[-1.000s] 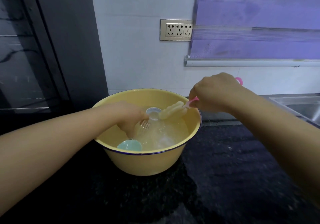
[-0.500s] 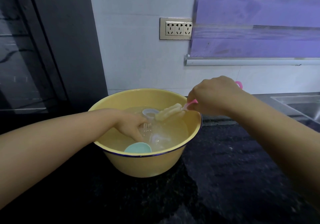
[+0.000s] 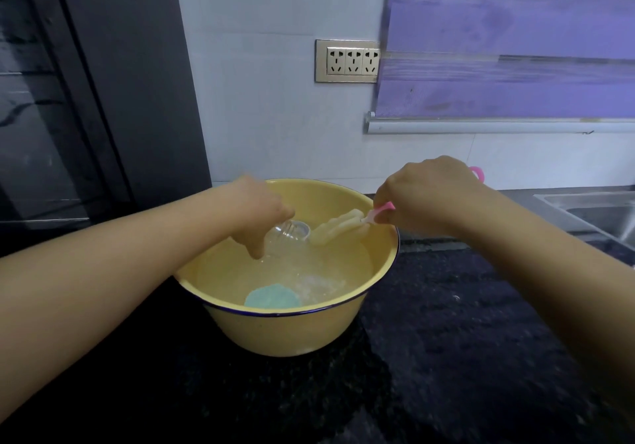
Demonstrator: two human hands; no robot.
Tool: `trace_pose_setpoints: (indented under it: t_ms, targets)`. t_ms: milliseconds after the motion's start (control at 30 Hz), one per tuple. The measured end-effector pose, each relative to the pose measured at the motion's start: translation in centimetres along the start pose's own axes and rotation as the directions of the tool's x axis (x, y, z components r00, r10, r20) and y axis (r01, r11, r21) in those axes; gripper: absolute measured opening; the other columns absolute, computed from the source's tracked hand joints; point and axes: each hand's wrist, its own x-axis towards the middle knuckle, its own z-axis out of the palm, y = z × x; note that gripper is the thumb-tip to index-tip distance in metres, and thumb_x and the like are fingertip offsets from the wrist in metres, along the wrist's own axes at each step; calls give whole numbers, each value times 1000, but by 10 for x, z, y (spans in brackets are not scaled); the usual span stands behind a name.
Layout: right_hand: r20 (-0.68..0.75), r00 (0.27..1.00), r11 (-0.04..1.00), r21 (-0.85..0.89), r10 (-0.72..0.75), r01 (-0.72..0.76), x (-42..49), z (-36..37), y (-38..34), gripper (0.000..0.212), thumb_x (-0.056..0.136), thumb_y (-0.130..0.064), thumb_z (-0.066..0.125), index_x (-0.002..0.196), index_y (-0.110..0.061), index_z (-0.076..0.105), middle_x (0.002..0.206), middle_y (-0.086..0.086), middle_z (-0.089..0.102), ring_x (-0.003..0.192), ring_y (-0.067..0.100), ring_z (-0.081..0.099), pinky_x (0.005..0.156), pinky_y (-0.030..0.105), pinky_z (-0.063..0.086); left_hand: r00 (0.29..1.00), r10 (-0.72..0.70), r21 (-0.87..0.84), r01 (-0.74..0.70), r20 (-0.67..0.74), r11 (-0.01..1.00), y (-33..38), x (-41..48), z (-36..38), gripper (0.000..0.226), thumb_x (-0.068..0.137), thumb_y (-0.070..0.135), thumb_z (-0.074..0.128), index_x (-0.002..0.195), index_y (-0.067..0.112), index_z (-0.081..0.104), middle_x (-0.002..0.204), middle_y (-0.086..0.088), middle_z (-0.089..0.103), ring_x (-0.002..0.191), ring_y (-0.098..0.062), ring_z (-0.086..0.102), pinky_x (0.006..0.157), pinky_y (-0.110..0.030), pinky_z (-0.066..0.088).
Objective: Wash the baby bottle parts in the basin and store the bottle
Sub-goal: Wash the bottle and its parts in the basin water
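A yellow basin (image 3: pixel 295 332) with a dark blue rim holds water and stands on the black counter. My left hand (image 3: pixel 257 213) grips a clear baby bottle (image 3: pixel 287 237), tilted with its mouth toward the right, just above the water. My right hand (image 3: pixel 422 196) holds a bottle brush (image 3: pixel 338 229) by its pink handle. The brush's cream sponge head points at the bottle's mouth and sits just outside it. A pale blue bottle part (image 3: pixel 273 296) floats near the basin's front rim. A clear part beside it is blurred under the water.
The black speckled counter (image 3: pixel 446 357) spreads in front and to the right. A steel sink (image 3: pixel 591 210) lies at the far right edge. A dark cabinet (image 3: pixel 103 83) rises on the left. A wall socket (image 3: pixel 347 61) and a purple blind (image 3: pixel 508 48) are behind.
My left hand has lifted the bottle up out of the water and tilted its mouth toward the brush. The blue part has drifted rightward along the front rim. The right hand stayed near the rim.
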Motion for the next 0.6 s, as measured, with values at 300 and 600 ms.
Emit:
trace_pose_setpoints:
  t_ms: [300, 600]
  targets:
    - [4, 1000, 1000, -9, 7, -7, -2, -4, -1, 32, 93, -50, 42, 110, -34, 65, 106, -1, 64, 90, 25, 60, 63, 29, 34, 984, 92, 566, 10, -152, 824, 3, -12, -26, 45, 84, 5, 60, 122, 18, 41, 100, -5, 47, 87, -26, 36, 76, -36, 29]
    - [1, 999, 999, 27, 41, -41, -6, -10, 4, 32, 93, -51, 42, 108, -35, 65, 107, -2, 65, 92, 25, 60, 65, 28, 36, 998, 16, 155, -7, -61, 988, 5, -13, -16, 57, 80, 43, 65, 125, 21, 41, 110, 1, 54, 103, -24, 51, 70, -30, 33]
